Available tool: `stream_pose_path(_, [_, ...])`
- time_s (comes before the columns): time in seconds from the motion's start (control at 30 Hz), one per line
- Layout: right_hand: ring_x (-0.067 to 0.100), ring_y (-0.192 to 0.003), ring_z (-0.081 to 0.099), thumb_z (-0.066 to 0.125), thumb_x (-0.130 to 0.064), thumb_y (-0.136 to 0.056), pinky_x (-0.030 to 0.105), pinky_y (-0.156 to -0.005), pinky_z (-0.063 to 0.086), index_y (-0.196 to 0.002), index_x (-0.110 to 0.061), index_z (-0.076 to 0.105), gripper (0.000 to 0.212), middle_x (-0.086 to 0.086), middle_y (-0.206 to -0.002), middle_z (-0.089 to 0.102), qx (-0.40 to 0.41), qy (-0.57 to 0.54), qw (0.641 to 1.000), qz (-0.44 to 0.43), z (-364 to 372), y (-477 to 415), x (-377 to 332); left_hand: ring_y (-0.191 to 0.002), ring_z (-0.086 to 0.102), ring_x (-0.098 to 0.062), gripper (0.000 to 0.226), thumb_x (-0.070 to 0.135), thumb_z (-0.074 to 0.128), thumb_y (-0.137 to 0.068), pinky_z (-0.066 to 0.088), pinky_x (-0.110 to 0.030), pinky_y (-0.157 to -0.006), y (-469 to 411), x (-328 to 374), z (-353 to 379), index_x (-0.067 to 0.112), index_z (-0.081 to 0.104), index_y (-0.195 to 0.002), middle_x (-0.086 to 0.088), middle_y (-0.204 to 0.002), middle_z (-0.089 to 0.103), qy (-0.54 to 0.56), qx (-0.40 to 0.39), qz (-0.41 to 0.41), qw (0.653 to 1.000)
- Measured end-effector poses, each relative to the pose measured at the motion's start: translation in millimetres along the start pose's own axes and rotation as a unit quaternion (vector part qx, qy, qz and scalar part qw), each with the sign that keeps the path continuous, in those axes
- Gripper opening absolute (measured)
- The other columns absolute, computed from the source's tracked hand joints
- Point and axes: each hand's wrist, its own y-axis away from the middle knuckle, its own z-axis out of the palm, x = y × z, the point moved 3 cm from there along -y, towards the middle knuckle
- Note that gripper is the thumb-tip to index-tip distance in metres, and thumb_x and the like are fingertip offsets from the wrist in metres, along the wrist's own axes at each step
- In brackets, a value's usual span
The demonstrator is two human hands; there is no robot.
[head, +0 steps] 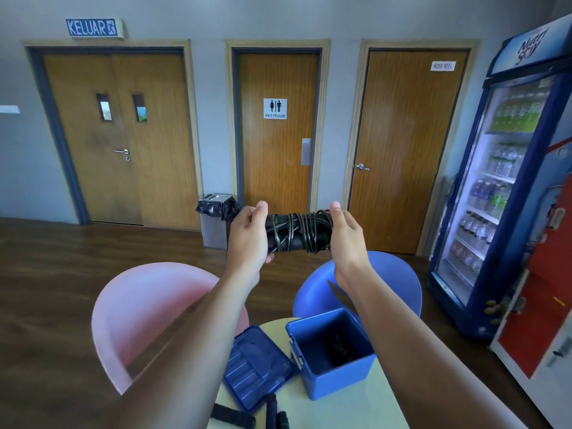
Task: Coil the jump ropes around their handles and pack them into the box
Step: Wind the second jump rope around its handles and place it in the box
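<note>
Three wooden doors (278,128) line the grey back wall of the room, with a lit drinks fridge (507,187) at the right and a dark wood floor. A person stands at a small pale desk (340,410) with both bare arms stretched forward.

Raised in the air between the hands, well above the desk, is a black rope (297,232), wound in loops round its green-banded handles into a short bundle lying level. The left hand (249,233) grips the bundle's left end, its fingers (270,258) curled underneath and the thumb on top. The right hand (345,239) holds the right end, thumb over the top. Its other fingers are hidden behind the palm.

Below on the desk stands an open blue box (337,379) with something dark inside, too dim to make out. Its lid (257,366) lies just to its left. More black handles (232,416) rest at the near edge. A pink chair (148,305) and a blue chair (393,280) stand beyond the desk.
</note>
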Motion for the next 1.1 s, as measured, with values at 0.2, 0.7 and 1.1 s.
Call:
stream_pose_path(0.2, [0.026,-0.116,0.062,0.041,-0.092,-0.062,0.050,-0.103,0.045,-0.111,-0.024,0.068,0.088,0.001,-0.121,0.069,0.019,-0.064,0.997,0.050,6,-5,37,-0.057,0.039,-0.017,0.032,0.045,0.055,-0.099,0.026,-0.024,-0.038,1,-13,-11,0.017,0.047,-0.086,-0.007,-0.077,0.040,0.025,-0.036,-0.070,0.997])
stream_pose_path(0.7, [0.014,-0.051,0.018,0.037,-0.053,-0.102,0.029,-0.054,0.019,-0.066,-0.018,0.024,0.052,-0.012,-0.049,0.018,0.116,-0.022,0.992,0.048,-14,-37,83,-0.076,0.064,-0.021,0.045,0.061,0.062,-0.090,0.051,-0.029,-0.055,-17,-60,16,0.017,0.062,-0.103,-0.006,-0.091,0.067,0.081,0.001,-0.230,0.970])
stream_pose_path(1.1, [0.023,-0.076,0.045,0.040,-0.057,-0.098,0.037,-0.069,0.041,-0.077,-0.012,0.043,0.049,0.009,-0.081,0.044,0.128,-0.087,0.969,0.194,-65,-116,202,-0.078,0.074,-0.029,0.031,0.055,0.067,-0.090,0.063,-0.048,-0.078,-39,-157,104,0.024,0.070,-0.086,-0.007,-0.090,0.075,0.040,0.033,-0.257,0.965])
